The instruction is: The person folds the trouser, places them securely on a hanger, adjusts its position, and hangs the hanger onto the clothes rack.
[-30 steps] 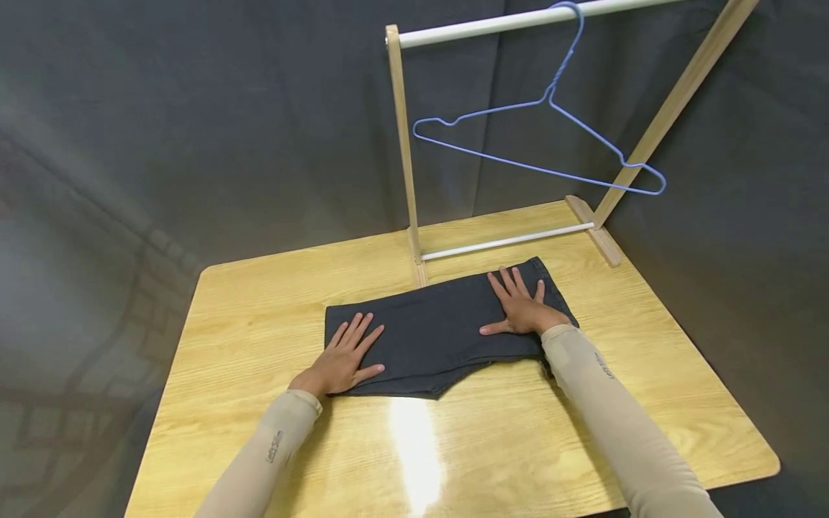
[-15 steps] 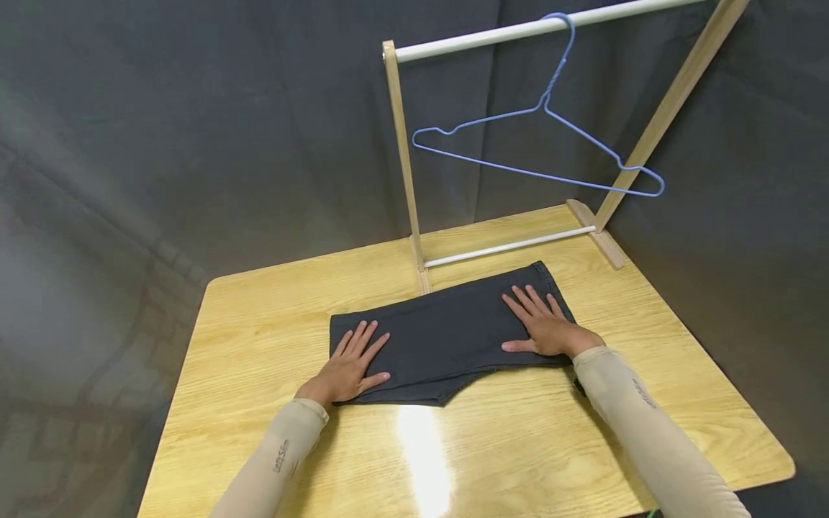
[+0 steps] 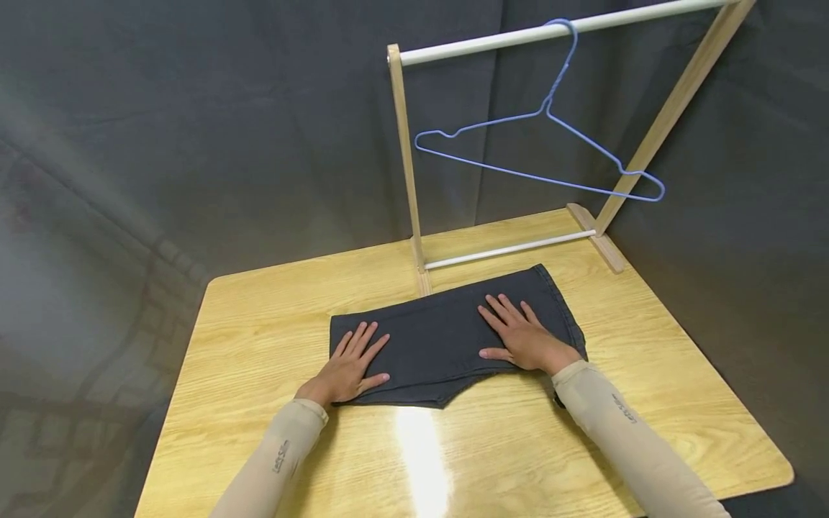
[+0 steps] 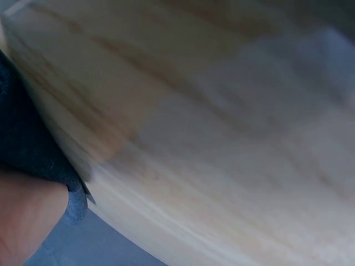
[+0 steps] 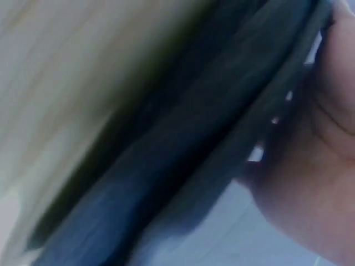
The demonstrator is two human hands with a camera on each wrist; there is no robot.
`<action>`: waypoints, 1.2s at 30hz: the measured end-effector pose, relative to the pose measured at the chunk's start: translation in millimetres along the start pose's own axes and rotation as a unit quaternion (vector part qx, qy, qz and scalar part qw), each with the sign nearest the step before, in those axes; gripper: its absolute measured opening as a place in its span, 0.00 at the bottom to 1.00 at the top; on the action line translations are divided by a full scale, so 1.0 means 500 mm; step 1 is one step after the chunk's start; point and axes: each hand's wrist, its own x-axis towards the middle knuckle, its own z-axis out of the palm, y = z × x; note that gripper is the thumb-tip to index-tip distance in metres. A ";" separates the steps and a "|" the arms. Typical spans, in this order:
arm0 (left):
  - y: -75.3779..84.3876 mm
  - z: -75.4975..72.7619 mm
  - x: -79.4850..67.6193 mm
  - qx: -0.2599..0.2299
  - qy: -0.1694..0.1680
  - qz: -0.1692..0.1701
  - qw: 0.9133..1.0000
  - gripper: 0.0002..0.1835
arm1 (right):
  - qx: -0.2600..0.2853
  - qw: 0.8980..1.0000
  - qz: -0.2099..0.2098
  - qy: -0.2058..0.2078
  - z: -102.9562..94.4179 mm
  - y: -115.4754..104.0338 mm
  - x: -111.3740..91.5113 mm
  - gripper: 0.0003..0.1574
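Note:
A dark pair of pants [image 3: 434, 331], folded lengthwise, lies flat on the wooden table [image 3: 259, 302]. My left hand [image 3: 343, 370] rests on its left end with fingers spread. On the right part lies my right hand [image 3: 524, 342], fingers straight and apart, thumb pointing left. Toward me, the pants' lower edge juts out in a blunt point between the hands. The left wrist view shows the edge of the dark cloth [image 4: 28, 122] beside the base of the hand. Layered folds of cloth [image 5: 183, 138] run past my hand in the blurred right wrist view.
Behind the pants stands a wooden rack [image 3: 406, 158] with a white top rod [image 3: 479, 48] and a white lower rod [image 3: 512, 250]. From the top rod hangs a blue wire hanger [image 3: 518, 173]. A dark grey curtain [image 3: 291, 144] surrounds the table's back.
My right hand slides right across the pants toward the hem, then back left. The left hand stays in place on the cloth. The head view has shifted slightly.

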 end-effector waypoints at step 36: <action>-0.028 -0.008 -0.008 0.000 0.007 -0.096 0.995 0.53 | -0.013 0.989 0.019 -0.146 0.013 -0.097 0.087 0.54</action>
